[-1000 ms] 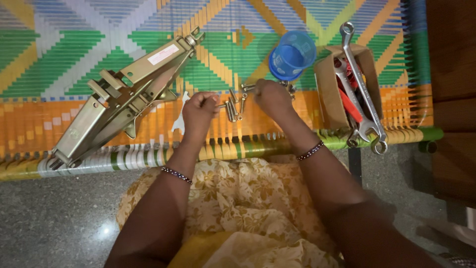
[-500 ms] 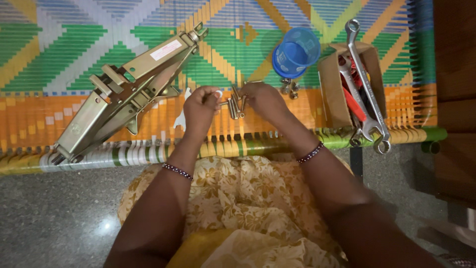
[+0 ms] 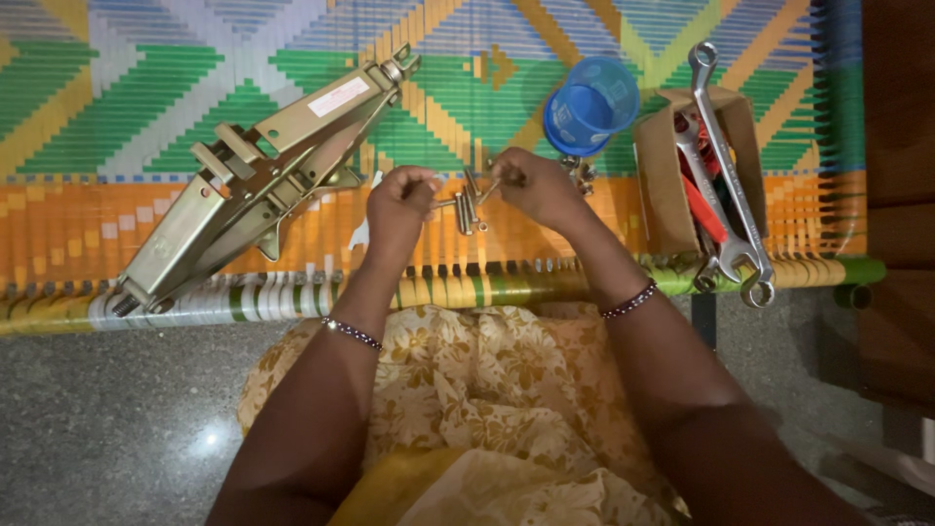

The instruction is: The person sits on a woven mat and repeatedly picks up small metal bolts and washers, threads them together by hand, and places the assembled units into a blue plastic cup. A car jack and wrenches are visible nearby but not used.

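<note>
**Operator:** Looking down, I see my left hand (image 3: pixel 399 200) and my right hand (image 3: pixel 531 185) meeting over the woven cot (image 3: pixel 117 88). The left fingers pinch one end of a thin metal bolt (image 3: pixel 446 204); the right fingers pinch the top of a small bunch of metal bolts (image 3: pixel 469 209) standing nearly upright between the hands. Both grips are closed on the metal.

**Second:** How far along does it look?

**Operator:** Early, I judge. A few small metal fasteners (image 3: pixel 581 173) lie loose at one o'clock from the right hand, just below the blue plastic cup (image 3: pixel 589 105). The scissor jack (image 3: pixel 258 170) lies folded and untouched at nine o'clock. The wrenches (image 3: pixel 726 166) stick out of the cardboard box (image 3: pixel 667 185) at three o'clock.

**Second:** Materials?

**Operator:** The cot is flat plastic strapping woven in green, orange, blue and white chevrons, with a ridged texture. The jack is dull yellowish plated steel, angular, with a threaded rod along it. The wrenches are polished chrome, next to something red in the box. The floor (image 3: pixel 117 429) is speckled grey stone, glossy.
</note>
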